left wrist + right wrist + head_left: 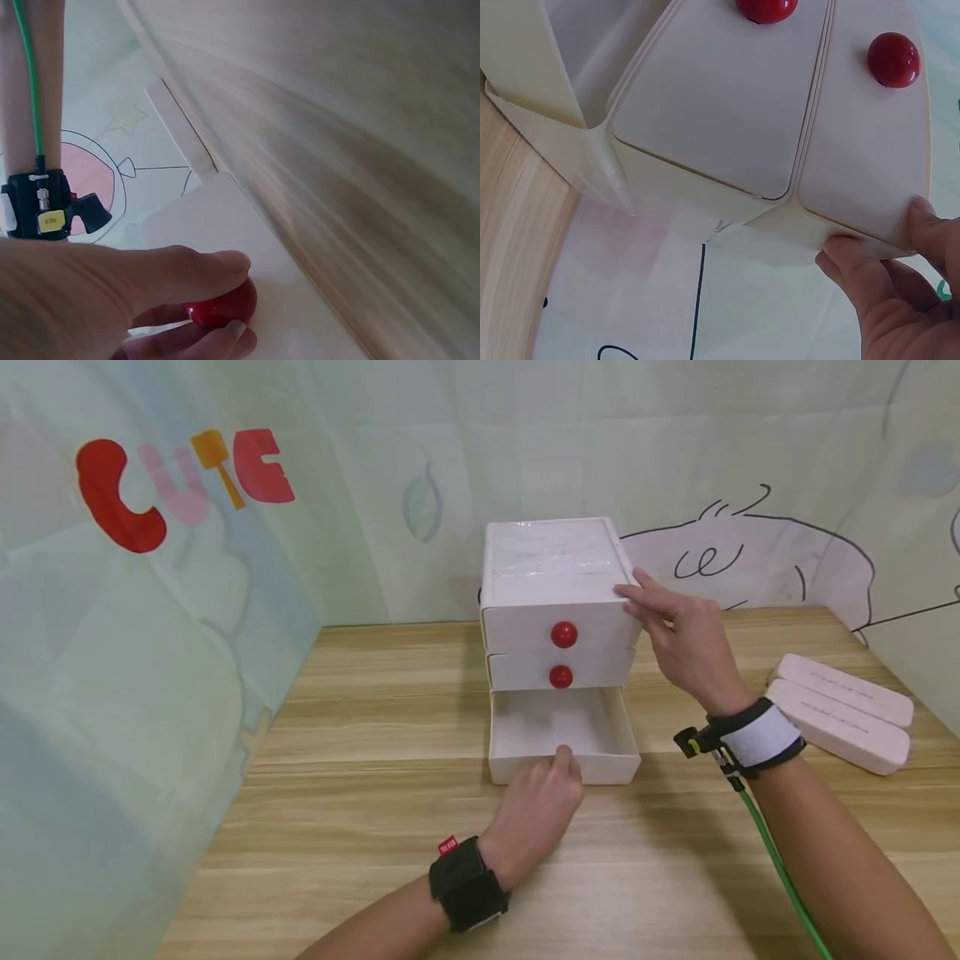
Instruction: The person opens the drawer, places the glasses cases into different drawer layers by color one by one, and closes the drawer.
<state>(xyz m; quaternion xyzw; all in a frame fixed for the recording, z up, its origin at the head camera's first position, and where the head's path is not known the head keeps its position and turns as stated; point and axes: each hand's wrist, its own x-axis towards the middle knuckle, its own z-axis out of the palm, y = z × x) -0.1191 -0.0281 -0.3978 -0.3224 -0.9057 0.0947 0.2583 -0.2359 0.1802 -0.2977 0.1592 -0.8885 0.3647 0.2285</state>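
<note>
A white three-drawer box [555, 560] stands on the wooden table, with a red round knob [564, 634] on the top drawer and another on the middle one. Those two drawers are closed, while the bottom drawer [613, 769] is pulled out and nothing shows inside it. My left hand [536, 806] pinches the bottom drawer's red knob [232, 306] between thumb and fingers, hiding it in the head view. My right hand [692, 643] grips the box's upper right front corner; in the right wrist view its fingertips [844, 246] press against the side.
Two white oblong cases [840, 727] with small dark lettering lie side by side on the table at the right. Printed cloth [360, 510] walls stand behind and on both sides. A green cable [776, 860] runs from the right wrist strap along the forearm.
</note>
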